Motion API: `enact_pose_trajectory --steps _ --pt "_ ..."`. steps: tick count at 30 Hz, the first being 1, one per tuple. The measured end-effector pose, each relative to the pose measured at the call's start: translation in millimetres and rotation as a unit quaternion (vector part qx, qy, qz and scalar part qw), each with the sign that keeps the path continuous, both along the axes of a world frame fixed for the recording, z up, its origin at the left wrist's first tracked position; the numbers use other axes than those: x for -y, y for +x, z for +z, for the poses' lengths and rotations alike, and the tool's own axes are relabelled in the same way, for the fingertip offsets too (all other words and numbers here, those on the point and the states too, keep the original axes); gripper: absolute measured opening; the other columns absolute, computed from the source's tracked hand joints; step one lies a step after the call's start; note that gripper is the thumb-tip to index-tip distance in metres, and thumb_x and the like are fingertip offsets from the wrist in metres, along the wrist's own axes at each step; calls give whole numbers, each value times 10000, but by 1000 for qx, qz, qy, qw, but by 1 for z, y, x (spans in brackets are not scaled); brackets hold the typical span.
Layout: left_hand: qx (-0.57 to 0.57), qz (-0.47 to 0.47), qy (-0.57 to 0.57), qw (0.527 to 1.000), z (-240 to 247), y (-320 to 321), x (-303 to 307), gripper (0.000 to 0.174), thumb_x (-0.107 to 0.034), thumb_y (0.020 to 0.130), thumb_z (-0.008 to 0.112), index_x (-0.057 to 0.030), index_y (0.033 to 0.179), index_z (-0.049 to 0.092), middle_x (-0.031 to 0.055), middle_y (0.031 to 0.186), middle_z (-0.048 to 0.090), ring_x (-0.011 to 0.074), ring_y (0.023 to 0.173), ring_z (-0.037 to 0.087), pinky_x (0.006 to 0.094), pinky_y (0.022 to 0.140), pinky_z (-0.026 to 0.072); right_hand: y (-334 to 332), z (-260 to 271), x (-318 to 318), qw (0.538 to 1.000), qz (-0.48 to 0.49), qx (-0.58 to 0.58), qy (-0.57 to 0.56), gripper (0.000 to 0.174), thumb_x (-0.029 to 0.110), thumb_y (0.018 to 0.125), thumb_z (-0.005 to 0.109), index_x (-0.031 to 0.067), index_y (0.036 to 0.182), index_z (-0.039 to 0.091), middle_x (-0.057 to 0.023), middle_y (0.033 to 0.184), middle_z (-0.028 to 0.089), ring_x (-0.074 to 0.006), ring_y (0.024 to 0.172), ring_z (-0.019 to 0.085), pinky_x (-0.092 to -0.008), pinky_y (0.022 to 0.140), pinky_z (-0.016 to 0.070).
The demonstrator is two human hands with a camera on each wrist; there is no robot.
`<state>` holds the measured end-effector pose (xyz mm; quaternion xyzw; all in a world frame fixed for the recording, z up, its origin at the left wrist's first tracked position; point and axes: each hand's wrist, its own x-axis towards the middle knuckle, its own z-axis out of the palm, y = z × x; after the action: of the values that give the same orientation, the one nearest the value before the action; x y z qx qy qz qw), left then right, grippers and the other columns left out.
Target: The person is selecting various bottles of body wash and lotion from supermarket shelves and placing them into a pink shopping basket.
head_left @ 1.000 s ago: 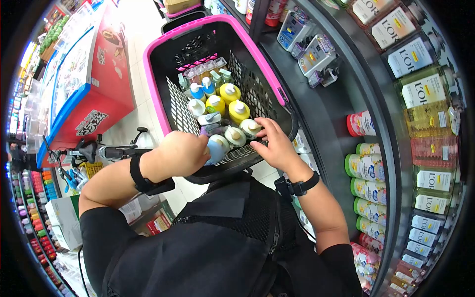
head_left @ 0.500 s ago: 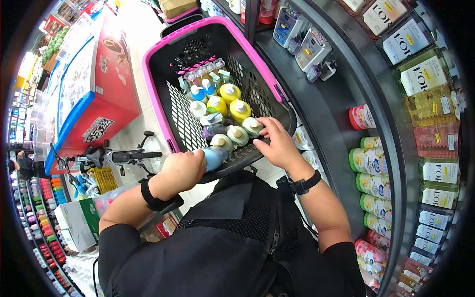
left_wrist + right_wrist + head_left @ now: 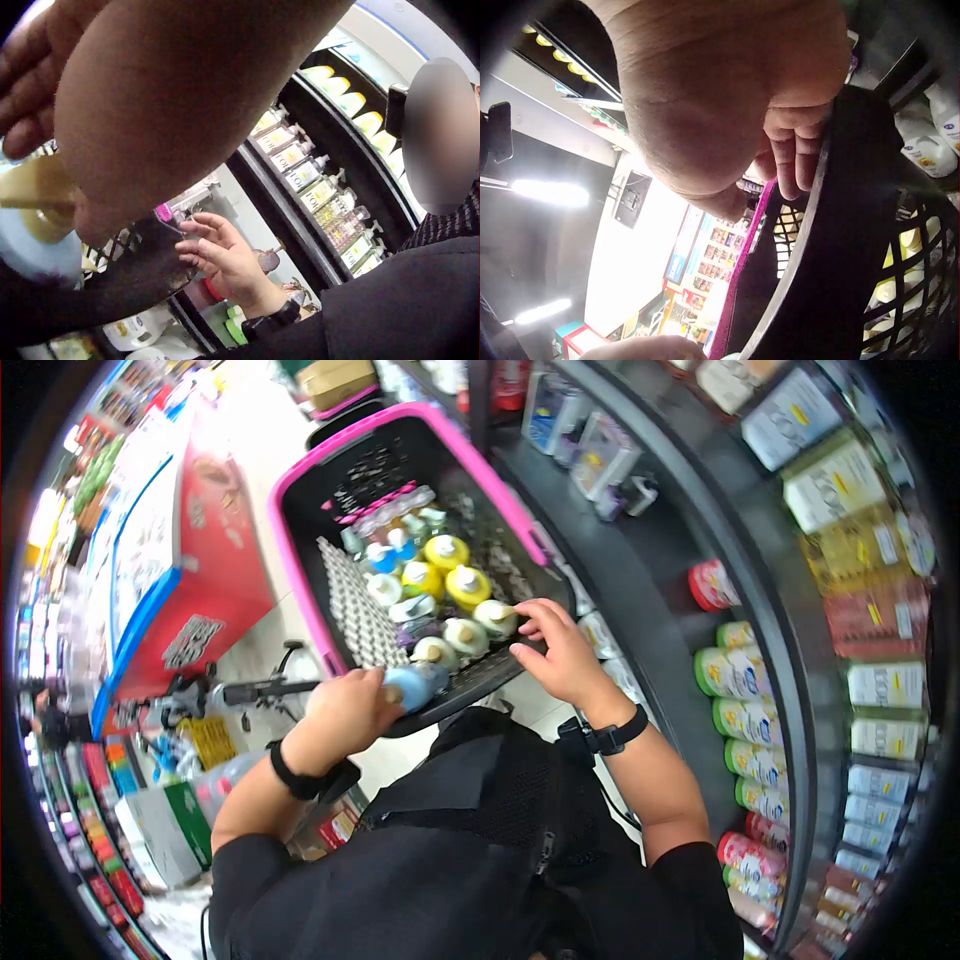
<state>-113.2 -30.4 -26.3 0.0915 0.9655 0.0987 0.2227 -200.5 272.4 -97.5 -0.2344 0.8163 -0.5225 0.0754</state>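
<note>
A black basket with a pink rim (image 3: 285, 540) stands before me, holding several pump bottles. At its near left corner my left hand (image 3: 348, 712) grips the top of a light blue bottle (image 3: 412, 688). The left wrist view has the thumb against that bottle's yellowish cap (image 3: 45, 202), while part of the grip is hidden by the hand. My right hand (image 3: 555, 655) is at the near right rim, its loosely bent fingers close to a cream-topped bottle (image 3: 495, 618). In the right wrist view the fingers (image 3: 804, 161) hang over the basket's edge. Yellow bottles (image 3: 467, 588) stand farther in.
Shelving on the right carries white-and-green containers (image 3: 748, 720) and labelled pump bottles (image 3: 835, 490). A red freezer (image 3: 225, 540) with a blue edge stands left, near a parked bicycle (image 3: 250, 692). A cardboard box (image 3: 338, 382) sits beyond the basket.
My left hand has moved toward the basket's near left corner, and the light blue bottle shifted with it, showing more of its side. The right hand has stayed near the right rim.
</note>
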Motion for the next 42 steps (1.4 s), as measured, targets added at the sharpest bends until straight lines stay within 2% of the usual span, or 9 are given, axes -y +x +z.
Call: enact_pose_trajectory --steps 7,13,19,22,24,30,34,39,42 --pt "-163 25 139 977 25 -15 -46 437 -108 800 726 17 1189 570 234 1260 555 435 1172 531 448 983 438 56 -24 -102 977 -211 25 -8 411 160 879 708 25 1239 565 -148 1192 582 -244 934 652 -373 813 530" --pt "-117 -129 282 943 11 -10 -138 372 -61 824 701 24 1157 558 221 1183 569 416 1116 550 438 986 431 177 -58 -201 885 -447 107 -71 390 132 908 720 25 1254 574 -94 1168 627 -153 913 647 -295 816 540" --pt "-51 -326 320 888 23 -7 -251 377 -134 809 731 2 1135 600 204 1150 612 419 1073 579 448 924 477 333 -90 -285 650 -684 81 -321 273 79 921 667 41 1181 595 -68 986 653 -165 845 657 -296 722 543" --pt "12 -416 324 850 26 -5 -306 361 -139 826 723 -7 1141 607 197 1130 628 415 1069 595 444 928 487 397 -77 -320 506 -812 -33 -288 333 33 887 641 46 1206 547 -32 944 629 -114 780 576 -266 671 499" --pt "60 -472 325 818 9 -2 -344 337 -150 852 711 -11 1143 611 193 1137 638 379 1073 623 416 906 513 434 -81 -349 464 -858 -110 -191 498 58 849 723 14 1289 492 -75 1082 600 -150 899 579 -292 779 513" --pt "277 -543 300 734 -48 73 -505 372 -241 896 726 -23 1175 608 167 1086 673 287 999 677 378 866 542 469 -35 -382 511 -848 -118 -75 712 112 852 740 3 1459 384 -205 1367 551 -277 1236 558 -371 955 491" --pt "199 -559 322 737 -59 143 -612 489 -234 903 732 -10 1289 534 152 1155 660 231 1057 650 367 905 528 469 -30 -393 524 -843 -105 -64 800 145 822 753 4 1498 349 -226 1425 521 -323 1310 518 -416 1025 456" --pt "82 -522 420 738 -34 193 -680 760 -283 794 812 -18 1409 453 225 1307 601 346 1220 588 413 1044 447 474 -18 -398 584 -801 -116 -60 834 119 841 734 -46 1519 278 -244 1478 467 -341 1354 472 -438 1104 390" --pt "198 -503 445 714 -18 202 -697 783 -290 757 832 -23 1400 474 197 1309 607 321 1216 588 393 1044 442 480 -7 -395 605 -786 -97 -87 831 108 847 728 -74 1512 264 -250 1513 420 -348 1395 428 -434 1138 354"
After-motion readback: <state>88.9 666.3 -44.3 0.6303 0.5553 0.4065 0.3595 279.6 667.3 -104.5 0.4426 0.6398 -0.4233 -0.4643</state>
